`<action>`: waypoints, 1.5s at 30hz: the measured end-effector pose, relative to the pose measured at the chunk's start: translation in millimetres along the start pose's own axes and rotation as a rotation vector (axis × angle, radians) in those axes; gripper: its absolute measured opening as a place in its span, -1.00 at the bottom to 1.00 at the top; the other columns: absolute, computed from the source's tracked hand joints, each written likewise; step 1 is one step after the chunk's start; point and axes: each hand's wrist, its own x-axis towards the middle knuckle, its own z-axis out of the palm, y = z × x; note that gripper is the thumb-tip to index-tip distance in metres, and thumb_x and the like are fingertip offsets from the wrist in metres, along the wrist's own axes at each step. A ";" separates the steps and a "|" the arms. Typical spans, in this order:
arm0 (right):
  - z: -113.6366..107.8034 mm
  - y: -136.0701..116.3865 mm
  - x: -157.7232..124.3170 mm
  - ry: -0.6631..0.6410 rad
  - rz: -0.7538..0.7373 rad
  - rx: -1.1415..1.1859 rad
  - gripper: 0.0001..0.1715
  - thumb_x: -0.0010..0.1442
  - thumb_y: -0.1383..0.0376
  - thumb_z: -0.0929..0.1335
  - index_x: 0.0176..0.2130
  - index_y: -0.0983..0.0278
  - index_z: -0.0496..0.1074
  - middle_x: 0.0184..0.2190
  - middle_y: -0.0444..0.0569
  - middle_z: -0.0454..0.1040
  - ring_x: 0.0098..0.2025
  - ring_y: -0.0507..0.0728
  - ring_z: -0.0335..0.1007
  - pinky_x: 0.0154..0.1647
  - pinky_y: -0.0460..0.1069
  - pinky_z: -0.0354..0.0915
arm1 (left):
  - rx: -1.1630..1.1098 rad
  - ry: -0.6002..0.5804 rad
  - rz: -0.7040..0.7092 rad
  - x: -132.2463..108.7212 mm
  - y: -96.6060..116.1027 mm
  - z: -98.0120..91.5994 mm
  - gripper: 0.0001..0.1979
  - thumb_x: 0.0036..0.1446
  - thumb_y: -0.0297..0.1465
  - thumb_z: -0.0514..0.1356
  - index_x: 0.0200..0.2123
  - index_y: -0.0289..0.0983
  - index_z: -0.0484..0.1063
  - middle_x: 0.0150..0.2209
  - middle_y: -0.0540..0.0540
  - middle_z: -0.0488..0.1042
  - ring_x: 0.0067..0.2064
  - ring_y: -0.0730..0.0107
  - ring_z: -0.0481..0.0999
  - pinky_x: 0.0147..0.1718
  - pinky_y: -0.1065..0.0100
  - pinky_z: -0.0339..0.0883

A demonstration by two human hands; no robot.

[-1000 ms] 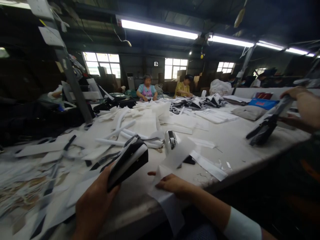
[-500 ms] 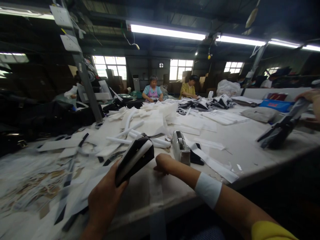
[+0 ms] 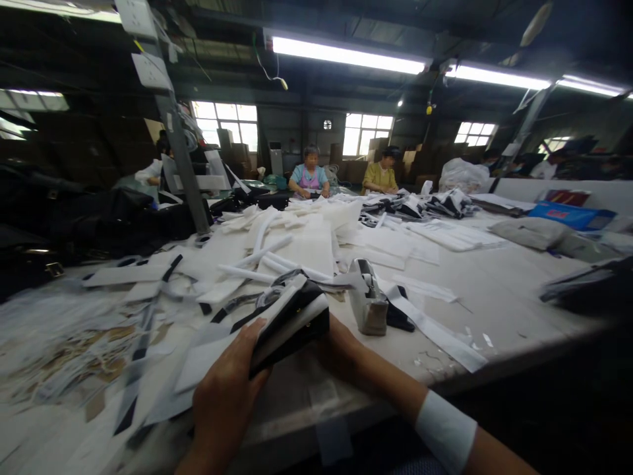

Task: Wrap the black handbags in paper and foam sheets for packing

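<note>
My left hand point(image 3: 230, 389) grips a black bag-like piece point(image 3: 291, 326) with white padding strips in its opening and small gold-coloured studs. Held tilted over the table's front part, it has its far end up and to the right. My right hand point(image 3: 341, 349) is at the piece's right end, partly behind it, and its fingers are hidden. A tape dispenser point(image 3: 368, 297) stands just beyond my right wrist. White rolled strips point(image 3: 262, 260) lie behind the held piece.
White sheets point(image 3: 316, 244) and scraps cover the table's middle. Plastic and brown scraps point(image 3: 93, 363) spread on the left. A white strip point(image 3: 435, 330) and a black item point(image 3: 588, 287) lie to the right. Two people point(image 3: 309, 175) sit working across the table; a metal post point(image 3: 185, 178) rises at left.
My right hand has moved from the tabletop to the black piece's right end. The piece has shifted right and lower. Another person's hand at far right has left view; a black item lies there.
</note>
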 end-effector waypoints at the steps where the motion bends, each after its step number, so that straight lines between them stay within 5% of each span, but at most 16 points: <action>1: -5.7 -2.6 -6.9 -0.001 0.014 0.009 -0.68 0.31 0.33 0.29 0.05 0.26 0.42 0.06 0.08 0.46 0.10 0.23 0.39 0.12 0.09 0.35 | 0.002 0.009 0.030 -1.5 -0.2 2.6 -0.31 0.15 -0.53 0.15 0.32 -0.09 0.07 0.19 -0.05 0.41 0.11 0.20 0.49 0.05 0.27 0.39; 6: -34.3 -36.6 -69.1 -0.143 0.048 -0.011 -0.55 0.31 0.34 0.30 0.17 0.26 0.34 0.16 0.15 0.40 0.25 0.27 0.26 0.24 0.21 0.28 | 0.078 0.016 0.227 -11.1 1.0 18.9 -0.23 0.06 -0.60 0.07 0.35 -0.16 0.02 0.28 -0.03 0.29 0.24 0.20 0.35 0.13 0.23 0.34; 11: -55.4 -58.4 -106.5 -0.047 -0.191 -0.016 -0.55 0.33 0.34 0.31 0.19 0.30 0.33 0.01 0.11 0.54 0.13 0.18 0.43 0.13 0.05 0.43 | 0.200 0.011 0.402 -24.2 8.8 34.7 -0.30 0.11 -0.63 0.01 0.34 -0.22 0.10 0.29 -0.02 0.26 0.28 0.13 0.29 0.17 0.17 0.31; 14: -67.1 -55.1 -102.9 -0.012 -0.305 -0.107 -0.46 0.30 0.43 0.31 0.25 0.32 0.27 0.03 0.06 0.54 0.19 0.20 0.37 0.25 0.13 0.32 | 0.276 0.037 0.468 -31.2 12.6 38.9 -0.42 0.24 -0.59 -0.03 0.32 -0.21 0.15 0.29 -0.03 0.25 0.29 0.12 0.27 0.19 0.17 0.29; 19: -67.3 -38.6 -75.1 -0.059 -0.283 -0.352 -0.44 0.35 0.45 0.25 0.30 0.34 0.19 0.23 0.05 0.33 0.35 0.26 0.10 0.36 0.26 0.10 | 0.335 0.084 0.565 -32.4 10.0 38.6 -0.52 0.35 -0.54 -0.09 0.28 -0.20 0.23 0.31 -0.04 0.23 0.27 0.11 0.30 0.15 0.18 0.34; 24: -51.1 -37.2 -67.4 -0.023 -0.290 -0.364 -0.52 0.41 0.48 0.13 0.24 0.36 0.29 0.14 -0.02 0.46 0.20 0.13 0.34 0.32 0.07 0.20 | 0.363 0.070 0.590 -31.0 4.0 36.6 -0.56 0.40 -0.49 -0.13 0.26 -0.22 0.27 0.32 -0.08 0.21 0.28 0.08 0.28 0.14 0.13 0.36; 27: -55.1 -44.2 -65.3 -0.011 -0.223 -0.249 -0.61 0.43 0.32 0.19 0.16 0.36 0.38 0.00 0.00 0.55 0.05 0.16 0.46 0.18 0.06 0.34 | 0.382 0.070 0.634 -31.8 1.2 38.2 -0.55 0.40 -0.46 -0.15 0.27 -0.23 0.25 0.32 -0.11 0.20 0.26 0.07 0.30 0.09 0.15 0.40; 30: -67.5 -40.4 -40.6 -0.127 -0.101 -0.023 -0.64 0.39 0.15 0.27 0.01 0.30 0.47 -0.14 0.01 0.59 -0.13 0.14 0.52 -0.05 -0.02 0.43 | 0.396 0.082 0.668 -32.5 -0.2 41.0 -0.55 0.40 -0.46 -0.14 0.27 -0.21 0.24 0.32 -0.10 0.21 0.25 0.08 0.33 0.07 0.17 0.42; 33: -69.0 -15.5 13.2 -0.250 0.042 0.026 -0.76 0.39 0.29 0.26 -0.06 0.26 0.50 -0.16 -0.01 0.57 -0.14 0.08 0.51 -0.08 -0.08 0.38 | 0.398 0.062 0.629 -33.8 1.0 43.5 -0.54 0.40 -0.48 -0.14 0.27 -0.16 0.24 0.32 -0.05 0.20 0.27 0.08 0.29 0.11 0.15 0.38; 35: -58.3 9.4 56.0 -0.453 0.094 -0.149 -0.69 0.37 0.43 0.24 0.01 0.25 0.48 -0.09 0.02 0.55 -0.04 0.12 0.47 -0.01 -0.04 0.34 | 0.390 0.055 0.596 -35.2 2.2 45.5 -0.54 0.40 -0.49 -0.15 0.27 -0.14 0.25 0.33 -0.02 0.20 0.28 0.08 0.28 0.14 0.14 0.35; 39: -20.6 51.3 120.6 -0.675 0.068 -0.226 -0.54 0.13 0.61 0.37 -0.04 0.22 0.53 -0.11 -0.01 0.56 -0.14 0.13 0.52 -0.11 -0.06 0.37 | 0.306 0.107 0.548 -37.3 2.2 54.3 -0.54 0.40 -0.47 -0.16 0.23 -0.11 0.31 0.29 0.04 0.28 0.26 0.13 0.31 0.29 0.14 0.10; 42: 4.9 63.5 138.9 -0.762 0.098 -0.308 -0.72 0.20 0.48 0.41 -0.08 0.29 0.50 -0.13 0.01 0.54 -0.15 0.13 0.50 -0.09 0.03 0.41 | 0.224 0.183 0.531 -37.7 0.5 64.5 -0.58 0.41 -0.42 -0.12 0.18 -0.11 0.37 0.22 0.06 0.38 0.22 0.18 0.37 0.37 0.15 -0.14; 45: 18.5 66.4 141.9 -0.796 0.149 -0.359 -0.81 0.32 0.27 0.36 -0.08 0.32 0.46 -0.10 0.00 0.50 -0.11 0.13 0.47 -0.05 0.12 0.43 | 0.182 0.239 0.517 -38.1 -0.8 73.4 -0.62 0.40 -0.38 -0.06 0.14 -0.12 0.41 0.17 0.05 0.44 0.18 0.18 0.41 0.38 0.14 -0.17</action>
